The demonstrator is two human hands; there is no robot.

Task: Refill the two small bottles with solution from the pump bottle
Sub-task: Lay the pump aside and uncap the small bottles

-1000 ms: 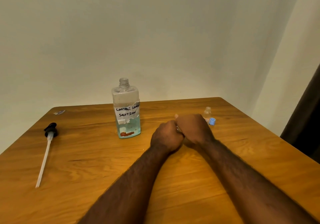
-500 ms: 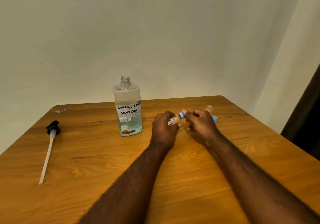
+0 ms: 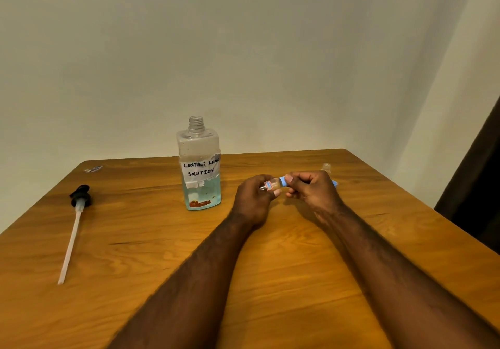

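The clear pump bottle point(image 3: 201, 171), hand-labelled "contact lens solution", stands open-necked on the table with pale blue liquid in its lower third. Its black pump head with a long white tube point(image 3: 76, 221) lies far left. My left hand point(image 3: 254, 200) holds a small clear bottle point(image 3: 273, 185) sideways, just above the table. My right hand point(image 3: 311, 190) pinches that bottle's blue cap point(image 3: 283, 180). A second small bottle point(image 3: 326, 167), uncapped, stands behind my right hand, mostly hidden, with a loose blue cap point(image 3: 335, 183) peeking out beside it.
The wooden table point(image 3: 297, 267) ends at a pale wall behind and drops off on the right near a dark curtain point(image 3: 476, 181). A small scrap point(image 3: 93, 169) lies at the far left corner.
My hands were clenched together low on the table; they have lifted and parted slightly, showing the small bottle held sideways with my right fingers on its blue cap.
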